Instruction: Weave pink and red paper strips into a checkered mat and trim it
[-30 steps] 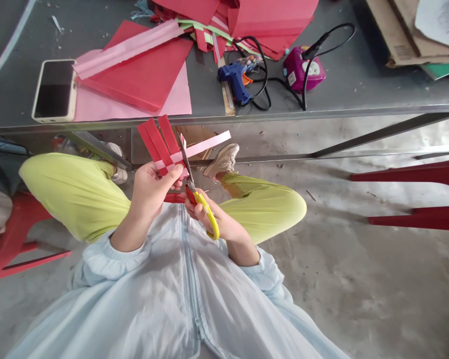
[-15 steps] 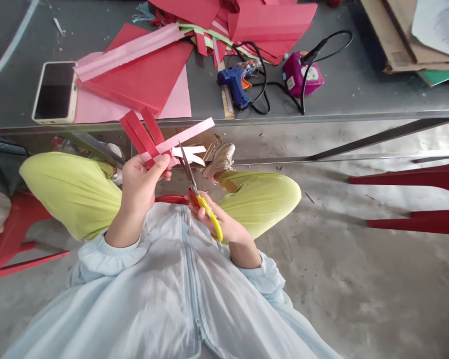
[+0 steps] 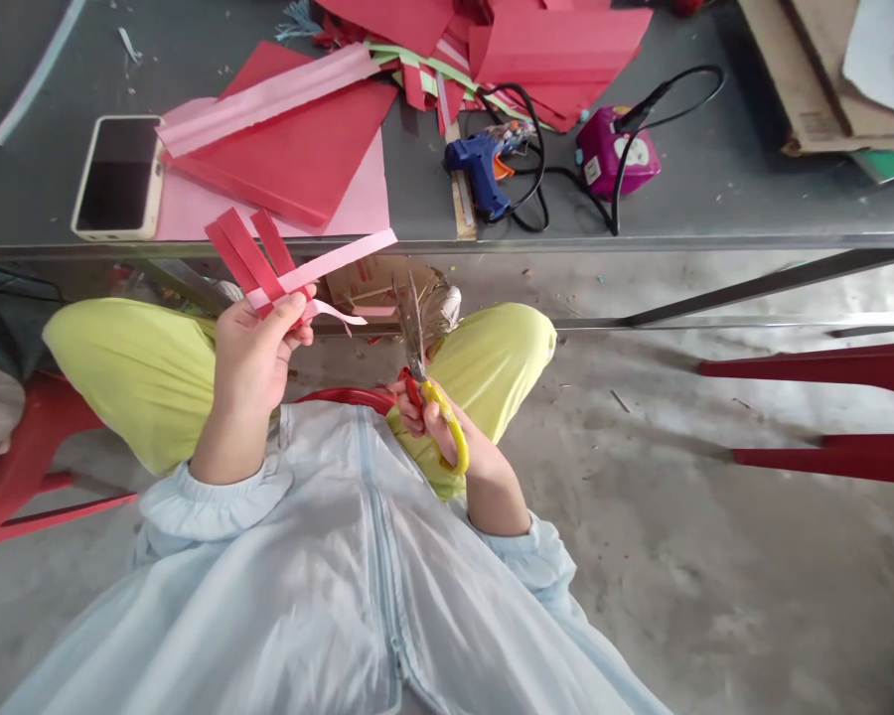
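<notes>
Between the thumb and fingers of my left hand [image 3: 257, 348] is a piece of woven paper strips [image 3: 272, 285], red and pink. Its red strips fan out to the upper left, and one long pink strip sticks out to the upper right. A shorter pink strip curls below it. My right hand [image 3: 447, 427] grips scissors [image 3: 413, 338] by their yellow and red handles. The blades point up and stand a little apart, to the right of the woven paper and not touching it. Both hands are over my lap, just short of the table edge.
On the dark table [image 3: 685, 199] lie a phone [image 3: 117, 179], red paper [image 3: 290, 149], a blue glue gun [image 3: 484, 169] and a magenta power adapter [image 3: 618, 154] with black cords. Cardboard [image 3: 805, 89] is at the right. Red stools [image 3: 819, 369] stand on both sides.
The scissors have moved right and down, away from the woven paper, while my left hand shifted left with it. The white-looking strip ends at its right are no longer there. My right knee moved inward.
</notes>
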Available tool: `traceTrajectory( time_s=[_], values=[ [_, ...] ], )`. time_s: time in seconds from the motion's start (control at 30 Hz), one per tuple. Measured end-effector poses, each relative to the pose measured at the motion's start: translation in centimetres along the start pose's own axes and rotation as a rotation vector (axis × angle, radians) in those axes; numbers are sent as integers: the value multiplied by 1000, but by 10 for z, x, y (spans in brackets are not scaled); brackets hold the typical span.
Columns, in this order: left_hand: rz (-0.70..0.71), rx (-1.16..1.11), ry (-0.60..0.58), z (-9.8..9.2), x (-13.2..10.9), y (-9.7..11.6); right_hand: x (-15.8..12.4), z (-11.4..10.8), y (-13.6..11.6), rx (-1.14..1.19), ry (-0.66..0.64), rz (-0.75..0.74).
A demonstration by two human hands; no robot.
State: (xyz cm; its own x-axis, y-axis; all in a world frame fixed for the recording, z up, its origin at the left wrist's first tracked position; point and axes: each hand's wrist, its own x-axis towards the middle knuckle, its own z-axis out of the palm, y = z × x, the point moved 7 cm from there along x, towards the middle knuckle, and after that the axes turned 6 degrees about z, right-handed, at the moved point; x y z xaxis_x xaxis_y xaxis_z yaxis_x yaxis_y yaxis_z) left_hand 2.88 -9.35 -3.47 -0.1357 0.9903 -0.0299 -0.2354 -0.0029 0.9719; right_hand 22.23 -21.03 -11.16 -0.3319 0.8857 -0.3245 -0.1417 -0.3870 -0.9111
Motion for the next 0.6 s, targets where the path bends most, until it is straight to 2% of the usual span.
traceTrajectory(
  time_s=[0.13, 0.23, 0.43, 0.6],
  values=[
    [-28, 44, 2, -7, 0, 1, 3, 6, -4, 32, -11, -11],
    [-67, 21, -50, -9, -2, 3, 9, 11, -8, 60, 24, -32],
    [-229, -72, -144, -9, -10, 4, 23, 7, -33, 344, 187, -196],
    [-308, -66, -237, -10, -19, 10, 39, -4, -48, 367, 322, -163]
  ],
)
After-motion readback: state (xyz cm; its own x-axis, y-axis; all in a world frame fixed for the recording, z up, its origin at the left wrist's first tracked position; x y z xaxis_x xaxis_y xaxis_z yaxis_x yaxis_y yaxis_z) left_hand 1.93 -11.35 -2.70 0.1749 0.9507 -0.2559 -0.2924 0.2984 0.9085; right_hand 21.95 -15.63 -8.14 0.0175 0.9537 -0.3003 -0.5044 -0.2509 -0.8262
